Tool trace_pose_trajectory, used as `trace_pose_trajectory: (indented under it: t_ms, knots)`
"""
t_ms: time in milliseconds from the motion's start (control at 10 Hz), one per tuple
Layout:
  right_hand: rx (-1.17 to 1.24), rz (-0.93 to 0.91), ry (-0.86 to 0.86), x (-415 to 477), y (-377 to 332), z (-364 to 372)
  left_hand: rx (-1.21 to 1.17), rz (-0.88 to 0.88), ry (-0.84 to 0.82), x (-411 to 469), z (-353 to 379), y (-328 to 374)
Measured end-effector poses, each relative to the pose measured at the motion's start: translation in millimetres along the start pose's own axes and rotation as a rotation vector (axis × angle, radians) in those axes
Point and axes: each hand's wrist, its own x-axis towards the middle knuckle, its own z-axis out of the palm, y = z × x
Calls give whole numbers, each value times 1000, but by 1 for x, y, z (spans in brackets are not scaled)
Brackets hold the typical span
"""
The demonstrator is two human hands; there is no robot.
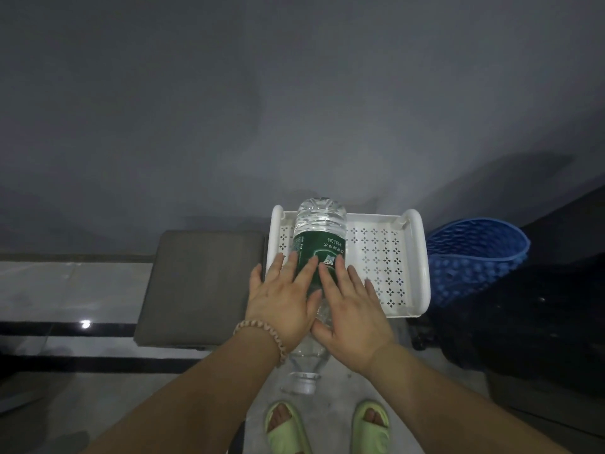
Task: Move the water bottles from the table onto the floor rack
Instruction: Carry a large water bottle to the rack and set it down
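A big clear bottle (319, 244) with a green label is seen lying on its side, with its bottom end over the white rack (386, 253) and its cap end pointing back toward the person. The cap (302, 385) is seen low down, just above the two green slippers (288, 427). The bottle is pressed from above by both hands. The left hand (281, 301) is laid flat on the left side of the bottle, with its fingers spread wide and its thumb tucked over the clear part. The right hand (352, 314) is laid flat on the right side, with its fingers also spread wide and reaching onto the label. The two hands are touching each other near the thumbs. The bottle is not wrapped by any finger; it is only covered by open palms. A bead band (262, 335) is worn on the left wrist. The rack is set on the floor by the grey wall (294, 109), and its tray is full of small star holes. A grey pad (203, 286) is placed just beside the rack on the left. A blue basket (474, 257) is tipped just beside the rack on the right. Whether the bottle is resting on the tray or held a bit above it cannot be told
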Motion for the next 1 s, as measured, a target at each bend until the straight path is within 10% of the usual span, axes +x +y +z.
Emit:
trace_pose_trajectory:
  t_ms: [500,1000]
  knots:
    - [-146,-30,264,-101,-58,-79,25,58,263,-116,-103,43]
    - [-75,-431,513,-337,-193,-150,-42,-160,679,-459,-181,143]
